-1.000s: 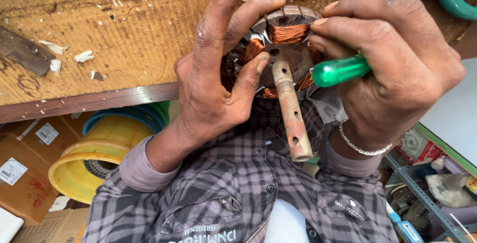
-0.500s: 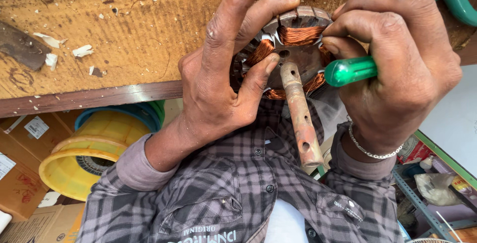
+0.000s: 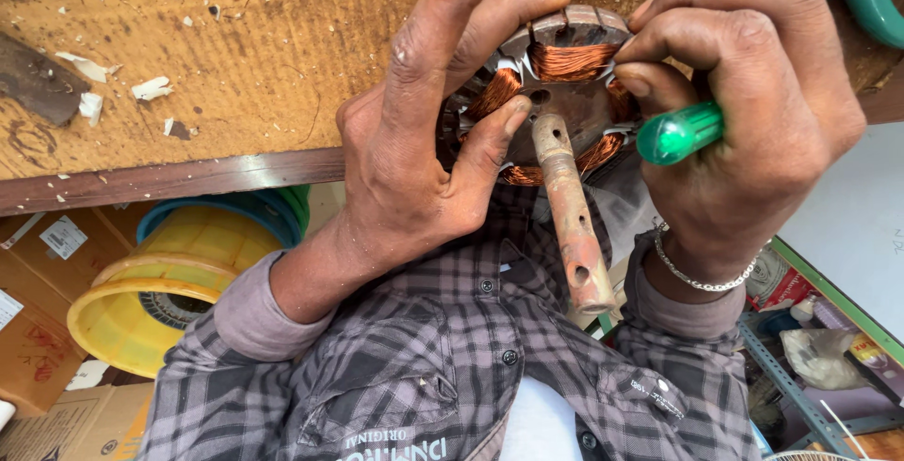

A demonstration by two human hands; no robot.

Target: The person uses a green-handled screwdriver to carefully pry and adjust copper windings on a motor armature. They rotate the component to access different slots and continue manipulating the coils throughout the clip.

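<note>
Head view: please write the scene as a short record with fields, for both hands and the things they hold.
left hand: left hand grips the motor stator, fingers over its rim
right hand: right hand holds a green-handled tool against the stator
stator: copper windings around a metal core; rusty shaft pointing toward the person
surface: worn wooden bench with white scraps
below bench: yellow spool, cardboard boxes
</note>
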